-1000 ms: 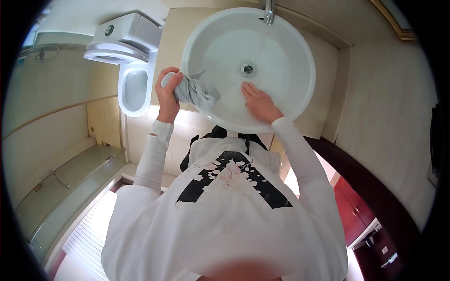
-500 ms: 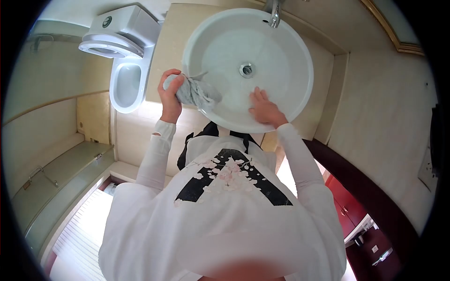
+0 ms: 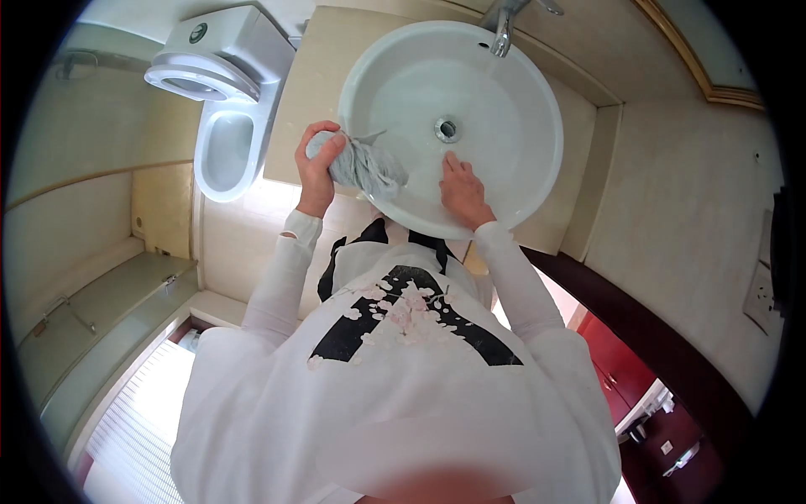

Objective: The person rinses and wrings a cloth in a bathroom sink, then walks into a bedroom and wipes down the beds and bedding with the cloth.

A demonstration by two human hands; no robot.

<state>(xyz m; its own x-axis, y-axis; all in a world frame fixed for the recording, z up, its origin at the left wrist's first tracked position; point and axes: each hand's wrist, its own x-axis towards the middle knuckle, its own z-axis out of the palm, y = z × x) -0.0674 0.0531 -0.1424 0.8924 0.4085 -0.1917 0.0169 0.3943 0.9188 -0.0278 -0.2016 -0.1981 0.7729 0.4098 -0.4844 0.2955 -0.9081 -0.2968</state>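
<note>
My left hand (image 3: pixel 317 170) is closed around one end of a crumpled grey cloth (image 3: pixel 367 167). The cloth's loose end hangs over the left front rim of the white sink (image 3: pixel 529 189). My right hand (image 3: pixel 463 191) is inside the basin, apart from the cloth, its fingers stretched toward the round drain (image 3: pixel 447 129) and holding nothing. The fingertips lie just in front of the drain. At the back rim stands a chrome faucet (image 3: pixel 502 38), its spout pointing into the bowl.
A beige counter (image 3: pixel 306 101) surrounds the sink. To its left stands a white toilet (image 3: pixel 227 147) with its seat raised. A gold-edged frame (image 3: pixel 714 76) and a wall socket (image 3: pixel 762 296) are on the right wall. Red cabinets (image 3: pixel 620 361) show at the lower right.
My right hand has moved left and closer to the drain. My left hand keeps its hold on the cloth; the whole view has shifted slightly.
</note>
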